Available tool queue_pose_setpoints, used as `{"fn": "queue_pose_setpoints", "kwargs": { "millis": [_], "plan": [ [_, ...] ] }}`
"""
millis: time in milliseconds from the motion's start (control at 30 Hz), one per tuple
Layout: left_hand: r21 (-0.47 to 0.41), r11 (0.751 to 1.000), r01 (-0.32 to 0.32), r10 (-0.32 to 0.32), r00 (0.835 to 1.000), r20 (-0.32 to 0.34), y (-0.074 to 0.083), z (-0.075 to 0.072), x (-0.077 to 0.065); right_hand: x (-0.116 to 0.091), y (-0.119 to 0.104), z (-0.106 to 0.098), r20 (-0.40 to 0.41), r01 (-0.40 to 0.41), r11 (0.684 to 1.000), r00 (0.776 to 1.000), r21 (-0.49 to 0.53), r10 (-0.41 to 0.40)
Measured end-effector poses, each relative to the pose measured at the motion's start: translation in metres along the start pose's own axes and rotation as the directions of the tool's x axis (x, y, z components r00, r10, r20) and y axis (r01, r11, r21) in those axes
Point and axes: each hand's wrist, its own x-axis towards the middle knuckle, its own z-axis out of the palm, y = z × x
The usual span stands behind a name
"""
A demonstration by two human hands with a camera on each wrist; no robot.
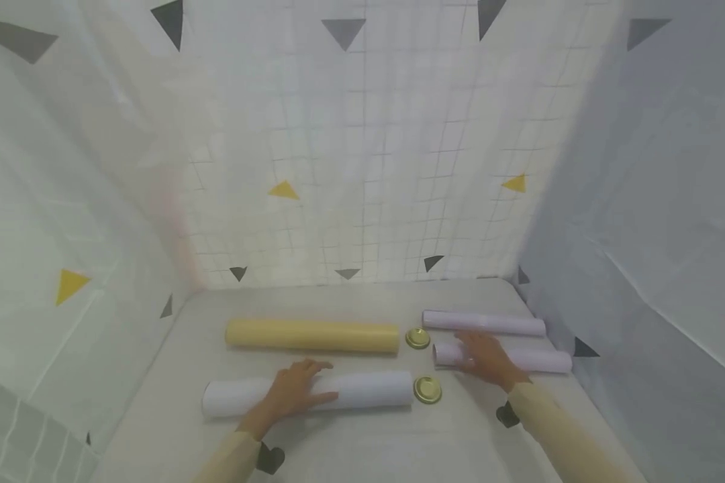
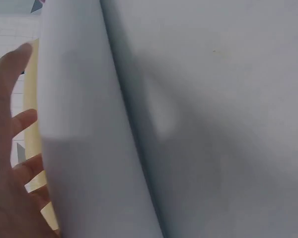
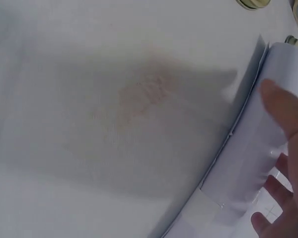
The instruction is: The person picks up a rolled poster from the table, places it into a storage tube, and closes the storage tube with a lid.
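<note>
A thick white paper roll (image 1: pixel 368 390) lies crosswise at the front left. My left hand (image 1: pixel 291 392) is over its middle, thumb and fingers spread apart; in the left wrist view the fingers (image 2: pixel 26 169) reach along the far side of the white roll (image 2: pixel 79 99). At the right, my right hand (image 1: pixel 486 359) is over the left part of a pale lavender roll (image 1: pixel 540 360). The right wrist view shows the thumb (image 3: pixel 278 101) across the top of this lavender roll (image 3: pixel 248 153), with loosely bent fingers on its far side.
Behind the white roll lies a yellow roll (image 1: pixel 311 335). A thinner lavender roll (image 1: pixel 507 325) is at the back right. Two gold lids (image 1: pixel 427 390) sit between the left and right rolls. White sheeted walls (image 1: pixel 362 154) with dark and yellow triangles enclose the table (image 1: pixel 362 443).
</note>
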Motion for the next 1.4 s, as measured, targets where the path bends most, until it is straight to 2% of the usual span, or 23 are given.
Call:
{"fn": "queue_pose_setpoints", "kwargs": {
  "millis": [100, 167, 267, 367, 533, 600, 1000, 1200, 1400],
  "plan": [
    [0.006, 1.0, -0.002, 0.001, 0.999, 0.046, -0.001, 0.0, -0.004, -0.001, -0.008, -0.002, 0.042, -0.031, 0.999, 0.999, -0.017, 0.032],
    [0.04, 0.999, -0.033, 0.031, 0.998, 0.053, -0.002, 0.002, -0.005, -0.001, -0.011, -0.002, 0.063, -0.07, 0.996, 0.995, -0.055, 0.073],
    [0.103, 0.991, -0.081, 0.077, 0.996, 0.047, -0.003, 0.004, -0.005, -0.005, -0.011, -0.003, 0.045, -0.097, 0.986, 0.994, -0.132, 0.104],
    [0.161, 0.982, -0.095, 0.088, 0.995, 0.047, -0.001, 0.007, -0.005, -0.008, -0.01, -0.003, 0.029, -0.115, 0.979, 0.992, -0.169, 0.122],
    [0.203, 0.978, -0.039, 0.025, 0.997, 0.071, 0.001, 0.007, -0.006, -0.01, -0.012, -0.002, 0.09, -0.136, 0.975, 0.984, -0.177, 0.154],
    [0.212, 0.977, -0.024, 0.009, 0.997, 0.073, 0.001, 0.007, -0.006, -0.01, -0.012, 0.0, 0.092, -0.138, 0.974, 0.983, -0.178, 0.156],
    [0.247, 0.966, -0.07, 0.07, 0.998, 0.008, -0.004, 0.011, -0.005, -0.003, 0.0, 0.007, 0.007, -0.148, 0.974, 0.988, -0.172, 0.152],
    [0.219, 0.975, -0.041, 0.048, 0.999, -0.025, -0.004, 0.013, -0.005, 0.002, -0.005, 0.005, -0.08, -0.099, 0.983, 0.993, -0.152, 0.087],
    [0.224, 0.974, -0.038, 0.062, 0.993, -0.101, 0.0, 0.007, -0.006, 0.006, -0.014, 0.003, -0.164, -0.055, 0.986, 0.986, -0.155, 0.029]
  ]
}}
